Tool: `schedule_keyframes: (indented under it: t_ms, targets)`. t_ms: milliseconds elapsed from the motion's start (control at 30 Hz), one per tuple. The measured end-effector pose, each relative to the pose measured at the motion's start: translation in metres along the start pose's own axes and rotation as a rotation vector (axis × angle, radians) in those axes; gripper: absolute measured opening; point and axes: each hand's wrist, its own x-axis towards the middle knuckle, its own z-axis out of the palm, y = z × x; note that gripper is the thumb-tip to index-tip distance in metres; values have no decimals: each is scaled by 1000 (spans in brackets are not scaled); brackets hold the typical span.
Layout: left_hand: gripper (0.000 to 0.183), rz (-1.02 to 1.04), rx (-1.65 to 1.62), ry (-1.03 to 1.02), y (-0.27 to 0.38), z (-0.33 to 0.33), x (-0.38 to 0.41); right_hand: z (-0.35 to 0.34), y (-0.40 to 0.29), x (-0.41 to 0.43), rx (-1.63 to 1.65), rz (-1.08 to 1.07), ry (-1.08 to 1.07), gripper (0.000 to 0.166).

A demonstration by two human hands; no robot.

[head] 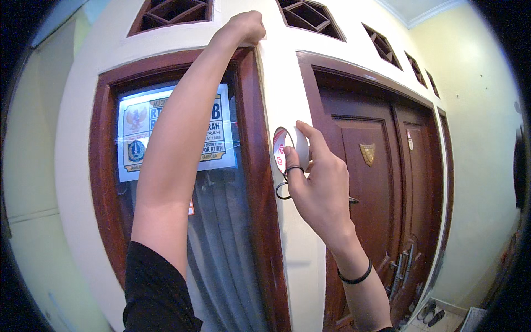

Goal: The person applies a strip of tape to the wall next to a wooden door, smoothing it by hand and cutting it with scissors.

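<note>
My left hand (249,27) is raised against the cream wall, just above the top right corner of the window's brown wooden frame (253,137). Its fingers are curled, and whether they pinch anything is hidden. My right hand (321,178) holds a roll of white tape (303,145) in front of the wall strip between window and door. The roll's inner core bears red print. Black-handled scissors (284,191) hang from the right hand, a finger ring around the thumb; their tip pokes out behind the hand. A printed sheet (130,108) shows at the window glass, partly covered by my left forearm.
A brown double wooden door (365,199) with a gold shield emblem (367,154) and metal handles (400,265) stands to the right. Wooden-lattice vents (311,18) line the wall above. Dark footwear (435,318) lies on the floor at the lower right. Grey curtains (224,249) hang behind the glass.
</note>
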Motion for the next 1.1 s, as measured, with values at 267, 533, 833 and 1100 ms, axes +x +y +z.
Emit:
schedule_keyframes:
  t_ms: [267, 533, 833, 1100]
  targets:
    - [25, -237, -227, -179, 19, -8, 22, -11, 0, 12, -34, -2, 5, 39]
    - [29, -15, -326, 0, -3, -5, -7, -23, -9, 11, -3, 66, -15, 42]
    - [31, 13, -229, 207, -15, -5, -20, -20, -14, 15, -27, 31, -2, 41]
    - [33, 41, -124, 188, -18, 2, -35, -17, -21, 13, -44, 120, -122, 42]
